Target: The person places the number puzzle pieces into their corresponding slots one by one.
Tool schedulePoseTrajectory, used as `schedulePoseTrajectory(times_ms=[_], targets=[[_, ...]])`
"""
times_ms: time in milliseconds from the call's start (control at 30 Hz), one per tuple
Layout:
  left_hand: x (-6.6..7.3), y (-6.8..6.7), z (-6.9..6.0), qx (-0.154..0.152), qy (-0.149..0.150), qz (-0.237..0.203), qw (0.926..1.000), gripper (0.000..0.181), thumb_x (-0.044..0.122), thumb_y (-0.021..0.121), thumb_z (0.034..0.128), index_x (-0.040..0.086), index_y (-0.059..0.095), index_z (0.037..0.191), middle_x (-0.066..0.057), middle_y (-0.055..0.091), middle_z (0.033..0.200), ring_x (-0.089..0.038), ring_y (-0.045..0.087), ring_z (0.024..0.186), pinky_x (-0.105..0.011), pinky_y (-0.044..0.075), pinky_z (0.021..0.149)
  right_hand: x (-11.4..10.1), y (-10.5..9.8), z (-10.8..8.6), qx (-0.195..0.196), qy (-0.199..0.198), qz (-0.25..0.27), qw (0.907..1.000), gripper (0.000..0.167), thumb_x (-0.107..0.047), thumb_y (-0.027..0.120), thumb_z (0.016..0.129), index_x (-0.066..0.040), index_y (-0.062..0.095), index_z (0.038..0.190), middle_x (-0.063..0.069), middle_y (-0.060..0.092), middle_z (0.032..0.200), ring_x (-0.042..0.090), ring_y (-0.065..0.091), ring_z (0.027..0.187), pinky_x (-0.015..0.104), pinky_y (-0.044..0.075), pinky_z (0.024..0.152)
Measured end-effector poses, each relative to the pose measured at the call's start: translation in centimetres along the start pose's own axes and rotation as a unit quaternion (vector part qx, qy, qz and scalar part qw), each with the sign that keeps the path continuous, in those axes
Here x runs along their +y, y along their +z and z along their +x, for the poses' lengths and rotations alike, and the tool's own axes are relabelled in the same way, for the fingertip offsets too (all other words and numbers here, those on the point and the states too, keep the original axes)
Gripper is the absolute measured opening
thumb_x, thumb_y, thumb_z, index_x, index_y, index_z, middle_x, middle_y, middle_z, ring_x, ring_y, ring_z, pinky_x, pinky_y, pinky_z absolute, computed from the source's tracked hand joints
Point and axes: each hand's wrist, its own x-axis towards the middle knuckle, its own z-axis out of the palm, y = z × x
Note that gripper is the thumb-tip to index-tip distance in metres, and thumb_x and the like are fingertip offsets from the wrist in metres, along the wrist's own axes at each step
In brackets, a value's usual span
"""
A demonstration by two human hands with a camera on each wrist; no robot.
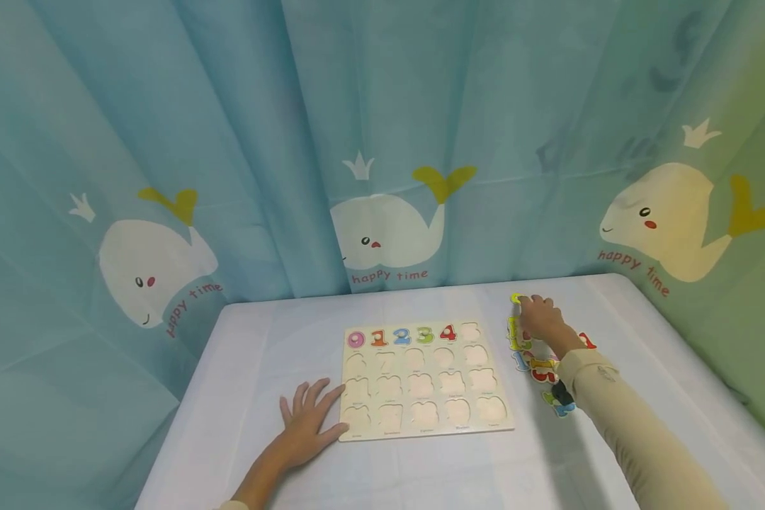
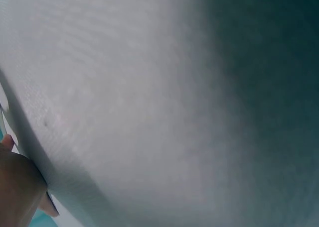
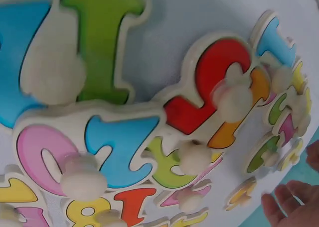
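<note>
A pale wooden number puzzle board lies on the table, its top row holding number pieces 0 to 4 and its other recesses showing bare. My left hand rests with spread fingers at the board's left edge, thumb and a fingertip touching it. At the right, my right hand reaches over a cluster of loose knobbed number pieces. Its fingers are nearest a small yellow piece at the far end. In the right wrist view, the fingers stand apart from a yellow-orange piece, pinching nothing visible.
Loose pieces overlap in the cluster, including a pink-and-blue one and a red-and-orange one. A dark object lies by the right sleeve. Behind the white table hangs a blue curtain with whale prints.
</note>
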Motion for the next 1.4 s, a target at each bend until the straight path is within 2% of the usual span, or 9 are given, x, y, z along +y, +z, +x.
schedulePoseTrajectory(times_ms=[67, 167, 267, 400, 500, 633, 800, 1100, 1400], targets=[[0.0, 0.0, 0.0, 0.004, 0.003, -0.001, 1.0000, 0.063, 0.050, 0.058, 0.0870, 0.017, 0.045, 0.139, -0.015, 0.029, 0.144, -0.048, 0.012, 0.131, -0.076, -0.005, 0.092, 0.0, 0.1, -0.1, -0.028, 0.001, -0.015, 0.9995, 0.053, -0.008, 0.052, 0.092, 0.009, 0.032, 0.138, 0.039, 0.027, 0.136, 0.057, 0.028, 0.120, 0.066, 0.029, 0.094], [-0.3, 0.2, -0.1, 0.009, 0.006, 0.004, 0.9999, 0.063, 0.050, 0.058, 0.0871, 0.017, 0.045, 0.140, -0.014, 0.029, 0.144, -0.047, 0.012, 0.131, -0.076, -0.005, 0.092, 0.3, 0.1, -0.2, -0.048, -0.011, -0.028, 0.9984, 0.050, -0.009, 0.053, 0.093, 0.007, 0.035, 0.137, 0.037, 0.027, 0.137, 0.057, 0.027, 0.121, 0.068, 0.027, 0.093], [-0.2, 0.2, 0.0, 0.008, 0.007, 0.009, 0.9999, 0.063, 0.050, 0.058, 0.0873, 0.017, 0.045, 0.140, -0.014, 0.029, 0.144, -0.047, 0.012, 0.131, -0.076, -0.004, 0.092, 0.8, -0.2, -0.5, -0.024, -0.032, -0.047, 0.9981, 0.046, -0.009, 0.057, 0.092, 0.008, 0.042, 0.132, 0.036, 0.037, 0.133, 0.056, 0.032, 0.118, 0.068, 0.030, 0.091], [0.0, 0.1, 0.1, 0.013, 0.013, 0.001, 0.9998, 0.063, 0.048, 0.059, 0.0870, 0.015, 0.046, 0.139, -0.015, 0.030, 0.143, -0.049, 0.013, 0.130, -0.077, -0.004, 0.090, 2.0, -0.7, -0.6, 0.027, -0.040, -0.060, 0.9970, 0.044, -0.003, 0.058, 0.089, 0.009, 0.046, 0.129, 0.036, 0.042, 0.128, 0.054, 0.037, 0.115, 0.066, 0.033, 0.090], [0.0, 0.0, 0.1, 0.019, 0.019, -0.003, 0.9996, 0.062, 0.048, 0.059, 0.0867, 0.015, 0.046, 0.138, -0.016, 0.031, 0.142, -0.049, 0.013, 0.130, -0.078, -0.004, 0.089, 2.9, -1.2, -0.7, 0.038, -0.035, -0.036, 0.9980, 0.038, 0.001, 0.054, 0.089, 0.010, 0.049, 0.126, 0.035, 0.046, 0.123, 0.052, 0.041, 0.112, 0.064, 0.035, 0.090], [0.0, 0.1, 0.1, 0.025, 0.021, 0.000, 0.9995, 0.062, 0.047, 0.060, 0.0866, 0.015, 0.047, 0.138, -0.016, 0.031, 0.142, -0.049, 0.015, 0.129, -0.078, -0.003, 0.089, 3.9, -1.8, -1.0, 0.026, -0.020, 0.013, 0.9994, 0.033, 0.002, 0.054, 0.088, 0.012, 0.053, 0.120, 0.033, 0.050, 0.114, 0.049, 0.047, 0.106, 0.060, 0.039, 0.090], [-0.1, 0.2, 0.0, 0.029, 0.024, -0.002, 0.9993, 0.062, 0.047, 0.061, 0.0861, 0.014, 0.047, 0.138, -0.017, 0.032, 0.141, -0.050, 0.015, 0.128, -0.078, -0.003, 0.089, 4.9, -2.1, -1.6, 0.018, -0.006, 0.031, 0.9994, 0.028, 0.002, 0.055, 0.089, 0.014, 0.054, 0.114, 0.030, 0.052, 0.105, 0.045, 0.051, 0.101, 0.056, 0.042, 0.089], [-0.2, 0.2, 0.0, 0.024, 0.022, -0.004, 0.9994, 0.063, 0.046, 0.061, 0.0863, 0.013, 0.046, 0.138, -0.017, 0.031, 0.142, -0.049, 0.014, 0.129, -0.078, -0.004, 0.089, 6.1, -1.6, -1.6, -0.030, 0.035, 0.070, 0.9965, 0.027, -0.001, 0.055, 0.092, 0.015, 0.053, 0.113, 0.030, 0.055, 0.109, 0.043, 0.051, 0.101, 0.055, 0.041, 0.091], [-0.1, 0.3, 0.0, 0.014, 0.014, -0.004, 0.9998, 0.064, 0.049, 0.059, 0.0863, 0.015, 0.046, 0.139, -0.016, 0.030, 0.144, -0.048, 0.013, 0.130, -0.077, -0.005, 0.090, 5.8, -0.8, -1.2, -0.018, 0.017, 0.082, 0.9963, 0.023, -0.005, 0.061, 0.090, 0.013, 0.057, 0.104, 0.022, 0.059, 0.094, 0.035, 0.054, 0.086, 0.052, 0.045, 0.085]])
